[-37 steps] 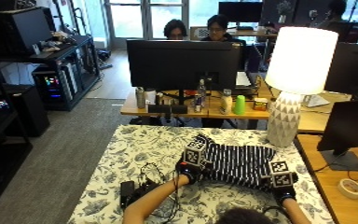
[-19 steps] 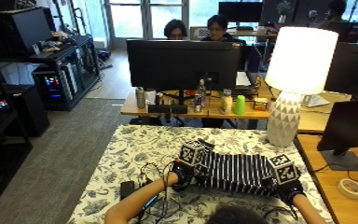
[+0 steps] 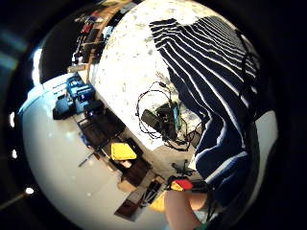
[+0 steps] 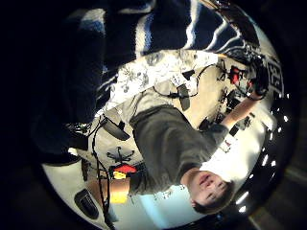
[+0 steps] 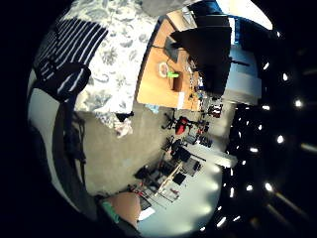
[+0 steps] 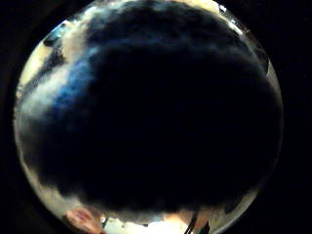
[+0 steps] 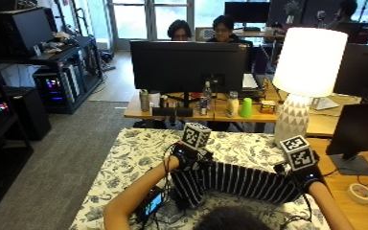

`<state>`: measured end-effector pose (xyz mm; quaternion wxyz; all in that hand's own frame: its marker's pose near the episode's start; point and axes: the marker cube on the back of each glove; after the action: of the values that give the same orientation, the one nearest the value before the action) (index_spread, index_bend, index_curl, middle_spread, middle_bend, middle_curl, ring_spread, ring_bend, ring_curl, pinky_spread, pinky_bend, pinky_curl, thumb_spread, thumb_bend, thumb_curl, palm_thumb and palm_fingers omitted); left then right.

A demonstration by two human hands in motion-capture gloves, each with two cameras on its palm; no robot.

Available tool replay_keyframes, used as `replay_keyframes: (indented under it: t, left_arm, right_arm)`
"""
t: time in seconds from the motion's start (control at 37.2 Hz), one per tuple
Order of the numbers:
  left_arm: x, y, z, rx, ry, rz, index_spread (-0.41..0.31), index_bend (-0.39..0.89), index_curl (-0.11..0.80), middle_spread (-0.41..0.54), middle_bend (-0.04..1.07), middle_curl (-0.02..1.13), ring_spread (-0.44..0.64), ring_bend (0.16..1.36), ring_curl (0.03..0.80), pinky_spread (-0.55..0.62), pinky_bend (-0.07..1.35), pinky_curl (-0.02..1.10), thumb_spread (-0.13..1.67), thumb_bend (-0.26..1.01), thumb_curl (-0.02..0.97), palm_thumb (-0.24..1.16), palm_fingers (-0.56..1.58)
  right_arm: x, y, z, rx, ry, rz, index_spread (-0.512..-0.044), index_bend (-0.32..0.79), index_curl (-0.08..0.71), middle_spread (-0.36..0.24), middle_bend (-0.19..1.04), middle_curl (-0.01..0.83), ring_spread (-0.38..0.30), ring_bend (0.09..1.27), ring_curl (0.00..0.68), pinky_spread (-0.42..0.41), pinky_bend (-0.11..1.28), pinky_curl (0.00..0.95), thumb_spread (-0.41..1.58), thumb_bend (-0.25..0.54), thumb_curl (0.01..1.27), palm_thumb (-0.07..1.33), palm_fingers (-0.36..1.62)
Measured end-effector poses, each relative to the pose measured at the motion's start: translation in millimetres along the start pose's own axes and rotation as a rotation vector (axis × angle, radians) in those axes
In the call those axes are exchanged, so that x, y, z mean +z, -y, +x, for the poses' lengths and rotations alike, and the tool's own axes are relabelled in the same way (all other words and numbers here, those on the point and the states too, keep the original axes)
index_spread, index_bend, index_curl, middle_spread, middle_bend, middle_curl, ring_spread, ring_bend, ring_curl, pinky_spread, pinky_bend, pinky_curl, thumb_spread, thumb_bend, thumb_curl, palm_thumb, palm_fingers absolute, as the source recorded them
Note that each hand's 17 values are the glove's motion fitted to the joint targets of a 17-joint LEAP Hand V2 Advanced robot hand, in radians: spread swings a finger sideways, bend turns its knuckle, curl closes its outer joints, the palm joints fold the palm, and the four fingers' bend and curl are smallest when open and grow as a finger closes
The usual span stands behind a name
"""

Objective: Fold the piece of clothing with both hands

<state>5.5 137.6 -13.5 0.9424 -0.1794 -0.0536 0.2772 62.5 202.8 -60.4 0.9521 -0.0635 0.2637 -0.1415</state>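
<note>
A navy shirt with white stripes [image 7: 238, 179] hangs stretched between my two hands above the floral tablecloth [image 7: 133, 153]. My left hand [image 7: 187, 157] grips its left end, and my right hand [image 7: 304, 175] grips its right end. The lower part of the shirt droops toward the table in front of me. The striped cloth [image 3: 211, 76] runs past the left palm and lies partly over the table. Dark cloth [image 6: 156, 112] fills the right thumb side palm view. More of the striped shirt [image 5: 74, 39] shows on the floral table in the right little finger side view.
A black device with a lit screen and tangled cables [image 7: 152, 203] lies at the table's near left. A tall white lamp [image 7: 305, 81] stands at the far right corner. A wooden desk to the right carries a monitor [image 7: 359, 139] and a tape roll [image 7: 361, 191].
Both hands have risen and moved away from me, carrying the shirt's edge with them. The shirt is now stretched wider between them.
</note>
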Motion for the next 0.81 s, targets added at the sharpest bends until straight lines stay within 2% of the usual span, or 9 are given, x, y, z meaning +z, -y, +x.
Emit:
replay_keyframes:
  t: [0.13,0.24,0.35,0.43,0.51,0.56,0.64,0.72,0.81]
  left_arm:
    - [-16.8,28.2,-19.1,-0.066,-0.002,0.014,-0.149,0.09,0.125,-0.287,0.33,0.63,-0.34,0.80,0.508,-0.41,0.92,0.52,1.62,0.66,0.552,0.65,1.11]
    - [-27.9,48.0,-28.5,-0.124,0.012,0.076,-0.152,0.10,0.132,-0.290,0.33,0.64,-0.34,0.80,0.508,-0.41,0.91,0.52,1.62,0.68,0.563,0.63,1.11]
    - [-42.4,91.0,-44.3,-0.271,0.184,0.232,-0.152,0.10,0.141,-0.292,0.33,0.64,-0.34,0.80,0.508,-0.40,0.90,0.52,1.62,0.70,0.574,0.60,1.11]
    - [-42.9,140.6,-57.0,-0.374,0.354,0.345,-0.153,0.09,0.146,-0.293,0.34,0.65,-0.34,0.80,0.508,-0.40,0.87,0.51,1.62,0.71,0.579,0.58,1.09]
    - [-39.7,186.6,-58.6,-0.396,0.455,0.471,-0.152,0.09,0.149,-0.295,0.35,0.65,-0.34,0.79,0.504,-0.39,0.83,0.50,1.61,0.72,0.581,0.55,1.06]
    - [-40.8,190.6,-51.7,-0.416,0.468,0.549,-0.153,0.09,0.152,-0.294,0.36,0.66,-0.33,0.78,0.502,-0.39,0.79,0.49,1.61,0.73,0.583,0.53,1.05]
    - [-29.1,192.1,-50.2,-0.489,0.483,0.529,-0.145,0.06,0.147,-0.295,0.40,0.67,-0.33,0.79,0.504,-0.36,0.68,0.46,1.61,0.74,0.585,0.51,0.99]
    - [-8.7,218.0,-56.8,-0.502,0.503,0.497,-0.140,0.06,0.143,-0.296,0.43,0.68,-0.33,0.78,0.501,-0.34,0.60,0.44,1.61,0.75,0.588,0.50,0.96]
    - [1.4,225.5,-78.4,-0.702,0.633,0.460,-0.137,0.06,0.142,-0.298,0.43,0.68,-0.32,0.77,0.494,-0.33,0.55,0.43,1.61,0.76,0.588,0.47,0.95]
  right_arm:
    - [-13.6,22.4,7.4,0.041,0.001,0.061,-0.269,0.16,0.372,-0.218,0.42,0.487,-0.238,0.74,0.474,-0.289,0.69,0.457,1.31,0.182,0.28,1.00,1.32]
    - [-15.1,47.0,13.2,0.081,-0.007,0.101,-0.270,0.17,0.384,-0.220,0.43,0.493,-0.234,0.75,0.481,-0.284,0.70,0.466,1.32,0.166,0.27,0.99,1.32]
    - [-10.0,98.9,17.5,0.146,0.000,0.212,-0.273,0.18,0.396,-0.222,0.44,0.497,-0.233,0.76,0.487,-0.281,0.70,0.472,1.32,0.156,0.27,0.99,1.32]
    - [0.3,140.6,17.8,0.188,-0.031,0.275,-0.274,0.18,0.403,-0.220,0.44,0.500,-0.232,0.76,0.490,-0.280,0.70,0.476,1.33,0.149,0.26,0.99,1.32]
    - [14.4,173.5,13.9,0.230,-0.083,0.294,-0.272,0.16,0.401,-0.219,0.45,0.504,-0.230,0.77,0.494,-0.279,0.70,0.478,1.33,0.147,0.26,1.00,1.30]
    - [29.3,192.8,11.0,0.263,-0.100,0.304,-0.271,0.13,0.393,-0.207,0.49,0.519,-0.227,0.78,0.497,-0.276,0.69,0.477,1.33,0.144,0.26,1.01,1.30]
    - [60.2,223.2,8.6,0.305,-0.114,0.319,-0.271,0.12,0.383,-0.197,0.54,0.537,-0.222,0.78,0.502,-0.270,0.69,0.480,1.33,0.120,0.25,0.98,1.29]
    - [81.5,242.2,5.3,0.339,-0.116,0.362,-0.271,0.12,0.373,-0.189,0.57,0.548,-0.220,0.80,0.508,-0.270,0.68,0.478,1.32,0.091,0.24,0.95,1.27]
    - [68.9,229.5,-1.5,0.359,-0.110,0.459,-0.271,0.10,0.359,-0.180,0.59,0.558,-0.218,0.82,0.514,-0.274,0.67,0.476,1.32,0.072,0.24,0.93,1.25]
